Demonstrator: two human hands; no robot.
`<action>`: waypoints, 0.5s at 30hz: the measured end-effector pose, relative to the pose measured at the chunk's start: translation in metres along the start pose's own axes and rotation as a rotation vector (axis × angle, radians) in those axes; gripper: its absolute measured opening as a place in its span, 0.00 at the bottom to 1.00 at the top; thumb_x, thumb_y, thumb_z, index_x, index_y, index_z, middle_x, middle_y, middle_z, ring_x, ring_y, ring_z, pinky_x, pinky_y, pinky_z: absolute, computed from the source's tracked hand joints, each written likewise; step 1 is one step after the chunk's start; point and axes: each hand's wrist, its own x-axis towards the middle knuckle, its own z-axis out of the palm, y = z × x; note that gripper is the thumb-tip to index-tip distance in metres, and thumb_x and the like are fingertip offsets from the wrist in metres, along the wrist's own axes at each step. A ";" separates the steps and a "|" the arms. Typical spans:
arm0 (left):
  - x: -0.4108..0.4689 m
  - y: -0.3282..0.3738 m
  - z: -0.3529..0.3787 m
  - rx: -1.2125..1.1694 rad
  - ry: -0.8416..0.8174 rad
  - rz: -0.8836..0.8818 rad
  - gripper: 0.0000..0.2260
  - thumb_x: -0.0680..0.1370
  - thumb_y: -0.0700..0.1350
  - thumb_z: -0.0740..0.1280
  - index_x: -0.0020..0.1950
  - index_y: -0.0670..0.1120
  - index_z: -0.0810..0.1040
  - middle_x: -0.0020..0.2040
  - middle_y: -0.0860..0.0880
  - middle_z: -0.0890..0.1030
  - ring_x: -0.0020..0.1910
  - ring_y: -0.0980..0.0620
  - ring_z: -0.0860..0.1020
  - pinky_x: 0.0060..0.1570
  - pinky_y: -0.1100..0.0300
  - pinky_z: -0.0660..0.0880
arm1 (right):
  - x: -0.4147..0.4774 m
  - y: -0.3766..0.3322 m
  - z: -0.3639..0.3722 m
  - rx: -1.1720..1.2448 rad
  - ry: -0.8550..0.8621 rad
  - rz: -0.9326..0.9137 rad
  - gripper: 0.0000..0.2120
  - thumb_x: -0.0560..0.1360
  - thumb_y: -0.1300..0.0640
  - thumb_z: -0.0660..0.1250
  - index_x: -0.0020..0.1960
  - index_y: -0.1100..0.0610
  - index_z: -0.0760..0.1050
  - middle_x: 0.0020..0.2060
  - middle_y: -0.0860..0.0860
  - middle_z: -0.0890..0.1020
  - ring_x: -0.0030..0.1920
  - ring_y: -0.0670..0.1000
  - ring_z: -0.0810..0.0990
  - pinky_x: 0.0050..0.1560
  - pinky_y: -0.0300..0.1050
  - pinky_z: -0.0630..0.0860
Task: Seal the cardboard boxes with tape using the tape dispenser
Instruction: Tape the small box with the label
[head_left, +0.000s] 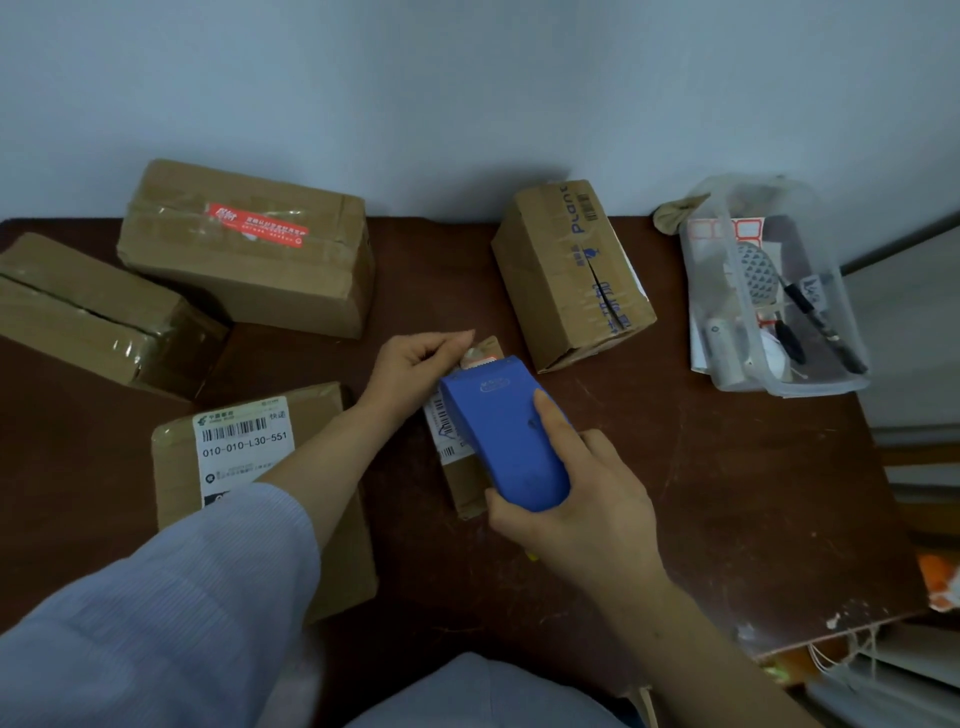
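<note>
1. Near the middle of the bench (675, 467), the right grip (576, 499) is wrapped round the rear of a blue plastic tape dispenser (506, 436), forefinger laid along its top.
2. Beyond the dispenser's toothed mouth, the left grip (415, 364) has its fingers curled and pinching at the far end of a narrow brown cardboard box (464, 483). Whether it also holds the tape's end I cannot tell.
3. That box lies lengthwise under the dispenser, which hides most of its top. A white barcode label shows on its left side.
4. Judged step: starting a strip at the far end. The next move likely calls for pressing the tape down there and drawing the dispenser back along the seam.
5. Towards the back edge stands a blue-printed brown carton (571, 275) whose top seam looks split and untaped.
6. Along the left edge are a red-labelled taped box (244, 249), a taped box (88, 317) and a white-labelled box (332, 519).
7. At the back right corner sits a clear plastic tub (852, 332) of pens.
</note>
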 end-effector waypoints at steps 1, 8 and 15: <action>-0.001 -0.002 0.000 -0.009 -0.031 0.001 0.11 0.78 0.43 0.66 0.59 0.43 0.79 0.55 0.49 0.81 0.52 0.60 0.80 0.55 0.62 0.76 | 0.001 -0.001 -0.001 -0.007 -0.020 0.008 0.48 0.57 0.27 0.53 0.75 0.40 0.52 0.47 0.44 0.69 0.41 0.44 0.72 0.38 0.33 0.67; -0.003 -0.007 0.001 -0.001 0.005 0.045 0.12 0.78 0.40 0.66 0.60 0.37 0.79 0.55 0.44 0.82 0.54 0.51 0.80 0.55 0.57 0.77 | 0.004 -0.008 -0.012 -0.069 -0.167 0.051 0.46 0.64 0.32 0.64 0.76 0.37 0.44 0.51 0.45 0.67 0.46 0.45 0.72 0.44 0.38 0.69; -0.001 -0.004 0.002 -0.062 -0.013 -0.018 0.13 0.75 0.41 0.70 0.58 0.38 0.80 0.56 0.45 0.81 0.54 0.54 0.80 0.55 0.61 0.77 | 0.011 -0.014 -0.015 -0.118 -0.226 0.068 0.46 0.67 0.35 0.66 0.76 0.40 0.45 0.52 0.48 0.67 0.47 0.48 0.72 0.46 0.42 0.72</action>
